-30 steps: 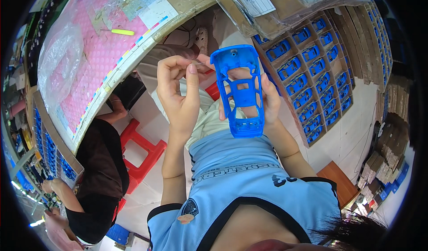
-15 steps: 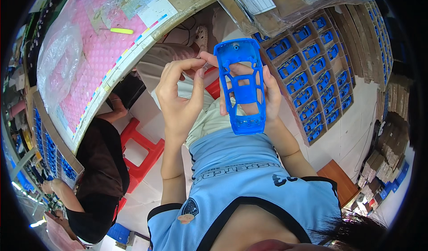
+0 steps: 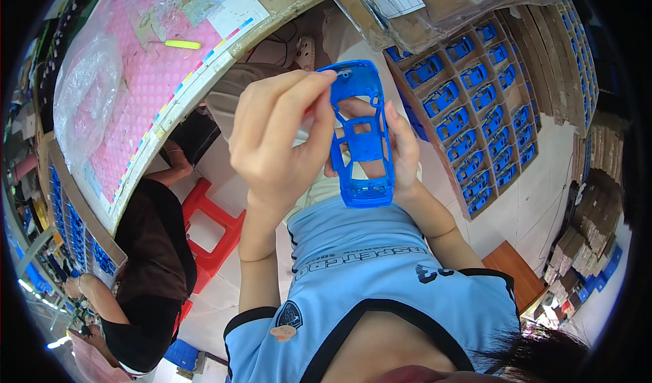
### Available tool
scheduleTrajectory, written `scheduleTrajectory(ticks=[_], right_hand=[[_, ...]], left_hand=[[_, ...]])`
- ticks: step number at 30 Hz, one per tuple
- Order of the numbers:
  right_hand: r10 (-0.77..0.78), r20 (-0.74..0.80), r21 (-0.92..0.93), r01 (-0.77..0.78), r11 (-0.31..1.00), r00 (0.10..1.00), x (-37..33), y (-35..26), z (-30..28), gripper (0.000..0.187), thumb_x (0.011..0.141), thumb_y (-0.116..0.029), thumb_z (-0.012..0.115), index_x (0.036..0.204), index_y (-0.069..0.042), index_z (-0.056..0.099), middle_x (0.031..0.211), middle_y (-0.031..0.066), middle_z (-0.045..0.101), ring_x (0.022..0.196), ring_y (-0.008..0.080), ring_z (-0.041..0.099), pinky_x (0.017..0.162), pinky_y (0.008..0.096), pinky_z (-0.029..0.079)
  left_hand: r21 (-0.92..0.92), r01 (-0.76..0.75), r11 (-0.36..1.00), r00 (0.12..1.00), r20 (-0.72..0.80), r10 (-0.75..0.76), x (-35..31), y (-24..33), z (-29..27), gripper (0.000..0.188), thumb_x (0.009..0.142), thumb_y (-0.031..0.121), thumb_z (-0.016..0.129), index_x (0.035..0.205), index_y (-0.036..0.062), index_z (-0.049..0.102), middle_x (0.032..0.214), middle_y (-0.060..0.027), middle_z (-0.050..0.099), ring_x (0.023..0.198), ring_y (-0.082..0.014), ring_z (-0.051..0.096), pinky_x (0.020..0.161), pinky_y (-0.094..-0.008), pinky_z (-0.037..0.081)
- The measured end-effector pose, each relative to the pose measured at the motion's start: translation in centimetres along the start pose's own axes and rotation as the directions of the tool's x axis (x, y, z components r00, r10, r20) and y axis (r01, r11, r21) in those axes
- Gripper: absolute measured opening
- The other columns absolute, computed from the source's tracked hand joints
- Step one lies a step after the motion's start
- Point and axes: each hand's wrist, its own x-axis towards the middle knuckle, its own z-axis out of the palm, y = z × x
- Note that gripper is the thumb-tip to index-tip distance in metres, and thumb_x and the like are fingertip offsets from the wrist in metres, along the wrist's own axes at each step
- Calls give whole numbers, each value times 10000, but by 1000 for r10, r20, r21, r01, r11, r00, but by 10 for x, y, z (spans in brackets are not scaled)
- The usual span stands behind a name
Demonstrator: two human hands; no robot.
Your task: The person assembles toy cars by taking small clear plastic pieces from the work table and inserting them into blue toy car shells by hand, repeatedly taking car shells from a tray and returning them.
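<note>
In front of my body I hold a blue plastic toy car body shell (image 3: 367,143), its hollow inner side facing up. My right hand (image 3: 405,145) grips it along the right edge, the thumb on the rim and fingers underneath. My left hand (image 3: 282,131) is at the shell's far left corner, thumb and fingers pinched together over the inside. Whatever sits in that pinch is mostly hidden by the fingers; a small pale bit shows at the tips, too small to name.
A pink-covered table (image 3: 159,77) at left bears a yellow-green handled tool (image 3: 183,44) and clear plastic film (image 3: 88,97). At right stands a divided cardboard tray (image 3: 468,101) of blue car shells. A red stool (image 3: 216,227) and a seated co-worker (image 3: 153,260) are at left.
My left hand has moved right, from beside the shell to over its far end, fingers still pinched. The shell has shifted slightly left in my right hand.
</note>
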Motion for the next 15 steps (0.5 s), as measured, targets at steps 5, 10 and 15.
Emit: scheduleTrajectory(ticks=[5,10,15], right_hand=[[-7,85,56,2,998,996,-1,5,-3,607,911,-519,347,1256,-25,422,937,166,599,707,262,627,655,354,523],[6,89,34,-9,999,996,1,4,-3,621,902,-532,357,1259,-28,424,907,168,605,703,251,628,652,341,522],[-43,117,-104,55,993,992,3,2,-5,639,925,-499,278,1284,20,380,1130,203,534,928,288,585,700,421,516]], left_hand=[[77,-104,992,993,67,99,1,2,7,238,604,-42,684,824,31,629,760,-67,586,686,-217,574,599,-303,433],[79,-66,995,993,100,58,1,-1,6,236,616,-25,686,834,41,626,757,-56,579,683,-207,561,607,-301,405],[72,-68,995,990,130,58,5,-2,5,225,618,-19,684,824,50,624,766,-51,578,697,-208,549,623,-306,386]])
